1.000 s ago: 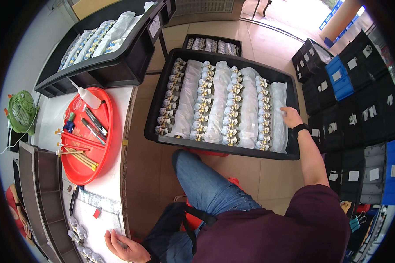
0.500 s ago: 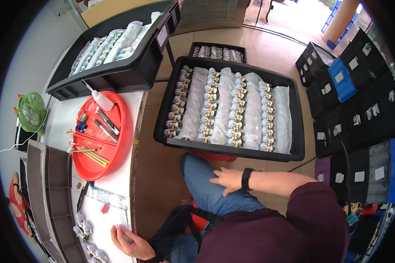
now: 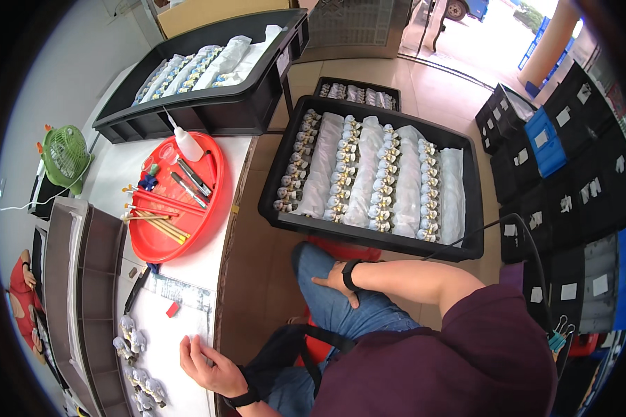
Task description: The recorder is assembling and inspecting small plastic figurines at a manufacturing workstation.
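My left hand (image 3: 214, 370) is raised at the edge of the white table (image 3: 188, 337), its fingers loosely bent and apart with nothing visible in them. Nearest to it on the tabletop are a small red piece (image 3: 172, 309) and several small grey-and-white figurines (image 3: 145, 383). On the thigh of my blue jeans rests my right hand (image 3: 339, 282), thumb and fingers apart, holding nothing. Beyond my knee a black crate (image 3: 368, 240) holds rows of small white, blue and gold figurines (image 3: 381, 182), with white wrapping strips (image 3: 362, 170) between the rows.
A red tray (image 3: 140, 243) carries brushes, pens and a white squeeze bottle (image 3: 188, 144). Another black crate (image 3: 188, 124) of figurines stands behind it. A green fan (image 3: 65, 156) and grey bins (image 3: 96, 299) line the left. Stacked dark crates (image 3: 535, 198) fill the right side.
My right hand has drawn back and settled on my thigh. My left hand's fingers have lifted and curled a little. The whole view has shifted slightly.
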`<control>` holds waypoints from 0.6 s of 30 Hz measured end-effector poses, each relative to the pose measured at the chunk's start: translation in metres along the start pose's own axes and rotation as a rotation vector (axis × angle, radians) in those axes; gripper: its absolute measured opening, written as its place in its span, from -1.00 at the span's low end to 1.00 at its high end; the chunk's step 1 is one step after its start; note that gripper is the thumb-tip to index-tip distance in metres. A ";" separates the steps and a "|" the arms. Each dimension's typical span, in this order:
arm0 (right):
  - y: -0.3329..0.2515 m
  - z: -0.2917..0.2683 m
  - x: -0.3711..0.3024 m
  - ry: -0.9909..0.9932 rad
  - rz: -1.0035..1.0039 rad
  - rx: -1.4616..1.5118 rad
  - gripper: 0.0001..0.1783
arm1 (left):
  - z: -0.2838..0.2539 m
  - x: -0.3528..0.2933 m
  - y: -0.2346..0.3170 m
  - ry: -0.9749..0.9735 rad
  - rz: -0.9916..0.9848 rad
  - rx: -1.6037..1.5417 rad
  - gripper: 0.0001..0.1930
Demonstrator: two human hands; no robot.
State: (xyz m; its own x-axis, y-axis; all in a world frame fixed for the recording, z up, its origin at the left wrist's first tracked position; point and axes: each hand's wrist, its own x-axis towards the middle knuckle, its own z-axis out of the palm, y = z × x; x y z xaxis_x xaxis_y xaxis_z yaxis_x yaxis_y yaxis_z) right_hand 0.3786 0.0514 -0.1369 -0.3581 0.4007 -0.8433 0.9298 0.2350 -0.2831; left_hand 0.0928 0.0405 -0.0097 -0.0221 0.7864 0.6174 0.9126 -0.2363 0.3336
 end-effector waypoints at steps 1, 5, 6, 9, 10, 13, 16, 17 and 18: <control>0.001 0.000 0.000 0.000 0.003 0.000 0.55 | 0.001 0.000 0.003 0.000 0.000 -0.003 -0.84; 0.006 -0.006 0.003 -0.034 0.012 -0.056 0.56 | 0.006 0.003 0.006 0.013 0.009 -0.010 -0.83; 0.006 -0.010 0.006 -0.032 -0.003 -0.070 0.56 | 0.007 0.004 0.005 0.026 0.012 0.001 -0.83; -0.002 -0.019 0.012 -0.004 -0.037 -0.086 0.56 | 0.000 0.006 -0.001 0.030 -0.068 -0.014 -0.80; -0.004 -0.020 0.010 -0.017 -0.050 -0.060 0.55 | -0.003 0.005 0.000 0.020 -0.073 -0.028 -0.79; 0.014 -0.010 0.012 0.021 -0.104 -0.115 0.54 | 0.003 0.014 0.007 0.018 -0.039 -0.056 -0.78; 0.016 -0.006 0.015 -0.001 -0.089 -0.186 0.58 | 0.013 0.010 -0.002 0.052 -0.033 -0.164 -0.72; 0.005 -0.010 0.011 0.009 -0.087 -0.266 0.58 | 0.001 0.008 -0.004 0.052 -0.040 -0.170 -0.71; 0.006 -0.009 0.015 -0.007 -0.104 -0.302 0.60 | -0.003 0.005 -0.006 0.073 -0.042 -0.175 -0.70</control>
State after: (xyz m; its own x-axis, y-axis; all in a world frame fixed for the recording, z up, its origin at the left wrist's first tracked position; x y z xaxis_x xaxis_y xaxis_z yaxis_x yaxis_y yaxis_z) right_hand 0.3777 0.0672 -0.1471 -0.4486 0.3548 -0.8203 0.8207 0.5270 -0.2209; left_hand 0.0863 0.0443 -0.0061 -0.0939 0.7560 0.6479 0.8253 -0.3048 0.4753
